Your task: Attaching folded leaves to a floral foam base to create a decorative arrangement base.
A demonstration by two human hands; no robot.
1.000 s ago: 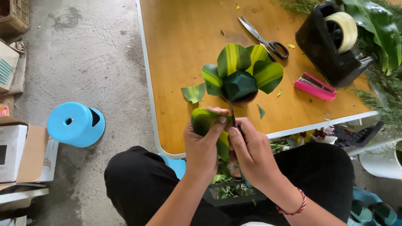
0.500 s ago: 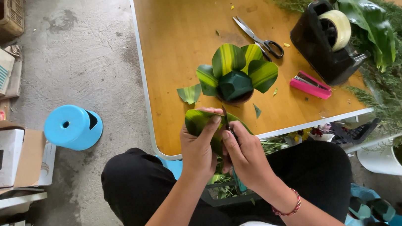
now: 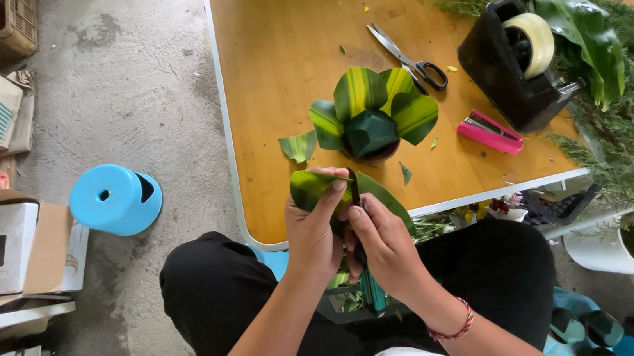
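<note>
Both my hands hold a long striped green leaf [image 3: 316, 186] just over the near edge of the wooden table [image 3: 274, 65]. My left hand [image 3: 312, 233] grips the folded-over top of the leaf. My right hand [image 3: 384, 245] pinches the leaf beside it, with the stem running down between my knees. Just beyond on the table stands a leaf rosette [image 3: 370, 113], made of folded striped leaves around a dark green centre. A small cut leaf piece [image 3: 298, 146] lies to its left.
Scissors [image 3: 408, 57], a black tape dispenser [image 3: 514, 63] with a tape roll and a pink stapler [image 3: 490, 133] lie on the table's right half. Fern greenery [image 3: 625, 122] and a broad leaf cover the right edge. A blue stool [image 3: 113, 199] and cardboard boxes [image 3: 10, 242] stand on the concrete floor at left.
My hands have kept folding the leaf at the table's edge; the fold looks more spread out. The camera has shifted slightly. Nothing on the table has moved.
</note>
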